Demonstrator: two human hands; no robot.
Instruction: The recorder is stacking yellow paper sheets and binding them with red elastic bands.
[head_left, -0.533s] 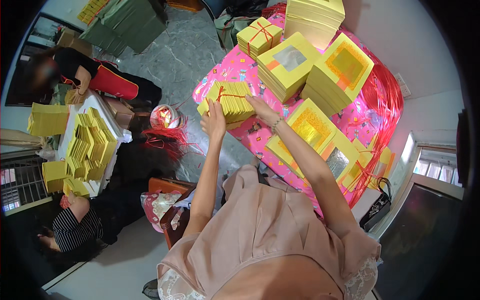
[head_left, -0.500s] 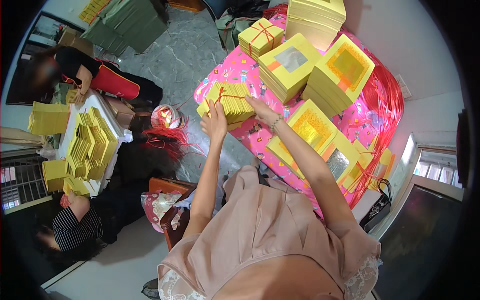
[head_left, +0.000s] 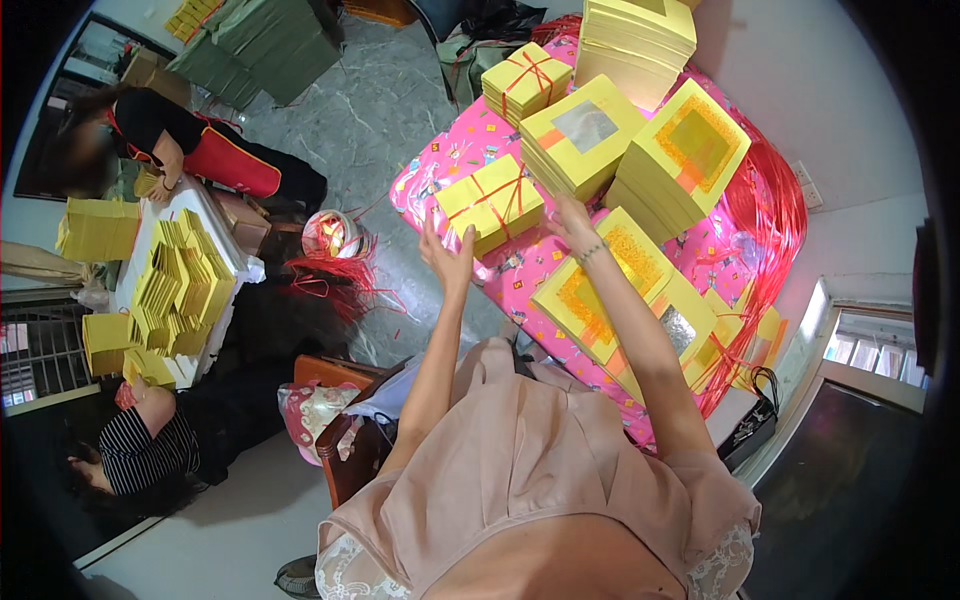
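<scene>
A bundle of yellow paper sheets [head_left: 489,208], tied crosswise with red string, lies flat on the pink patterned tablecloth [head_left: 440,165]. My left hand [head_left: 447,262] is at its near left corner, fingers spread and the thumb apart. On the other side, my right hand [head_left: 574,226] hovers by the bundle's right end with its fingers extended. Neither hand grips it, though whether the fingertips brush the paper is hard to see. Behind it sits another red-tied yellow bundle [head_left: 527,82].
Tall stacks of yellow paper, one with silver squares [head_left: 584,126] and one with gold squares [head_left: 692,130], crowd the table's right. Loose red string [head_left: 775,215] hangs along its far right edge. Two people work at a white table [head_left: 215,330] at left; a bucket [head_left: 331,236] stands between.
The bundle has gone from tilted, with its sheet edges showing, to lying flat and farther right. Both hands have moved right and come away from it.
</scene>
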